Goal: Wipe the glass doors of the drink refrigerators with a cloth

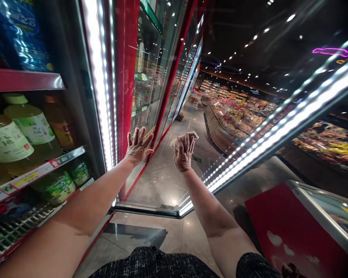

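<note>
Your right hand (184, 153) holds the cloth (195, 135) at the glass door (150, 211), between its lit side edges, above the bottom edge. Your left hand (137, 150): spread wide, nearer the left edge.

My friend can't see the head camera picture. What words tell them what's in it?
A person's right hand holds a beige cloth at a light-edged glass door; the left hand is spread nearby. Bottled drinks stand on shelves at the picture's left.

From afar I see a beige cloth (194, 135) at the door (147, 211), green-capped bottle (31, 125) left of it, red freezer (290, 227) right, white-flecked black shirt (153, 264) below.
</note>
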`<state>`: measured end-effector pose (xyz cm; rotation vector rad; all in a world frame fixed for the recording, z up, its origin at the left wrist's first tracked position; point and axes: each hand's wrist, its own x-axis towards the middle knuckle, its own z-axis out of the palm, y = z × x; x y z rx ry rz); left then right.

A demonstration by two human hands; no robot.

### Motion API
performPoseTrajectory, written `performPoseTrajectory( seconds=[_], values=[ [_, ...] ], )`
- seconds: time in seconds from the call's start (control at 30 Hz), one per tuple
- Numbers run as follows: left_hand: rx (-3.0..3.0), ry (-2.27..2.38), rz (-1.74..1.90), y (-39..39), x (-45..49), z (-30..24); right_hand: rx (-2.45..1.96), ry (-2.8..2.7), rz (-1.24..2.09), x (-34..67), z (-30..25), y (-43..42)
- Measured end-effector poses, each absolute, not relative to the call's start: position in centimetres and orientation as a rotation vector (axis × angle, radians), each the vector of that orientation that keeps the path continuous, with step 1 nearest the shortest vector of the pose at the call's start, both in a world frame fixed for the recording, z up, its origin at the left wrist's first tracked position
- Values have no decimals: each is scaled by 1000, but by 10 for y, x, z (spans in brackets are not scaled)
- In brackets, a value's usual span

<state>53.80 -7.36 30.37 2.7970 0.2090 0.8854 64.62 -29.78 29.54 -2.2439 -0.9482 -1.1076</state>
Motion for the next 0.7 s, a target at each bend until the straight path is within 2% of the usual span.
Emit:
performPoseTrajectory(
  seconds=[0.23, 0.47, 0.7],
  values=[
    [2746, 199, 935, -76, 533, 301, -2285, -998, -1055, 632, 284, -286],
    [2732, 191, 1041, -77, 533, 295, -2257, -1017, -1195, 632, 315, -269],
    [2736, 192, 1011, -78, 531, 297, -2327, -1136, -1194, 622, 290, -262]
  ],
)
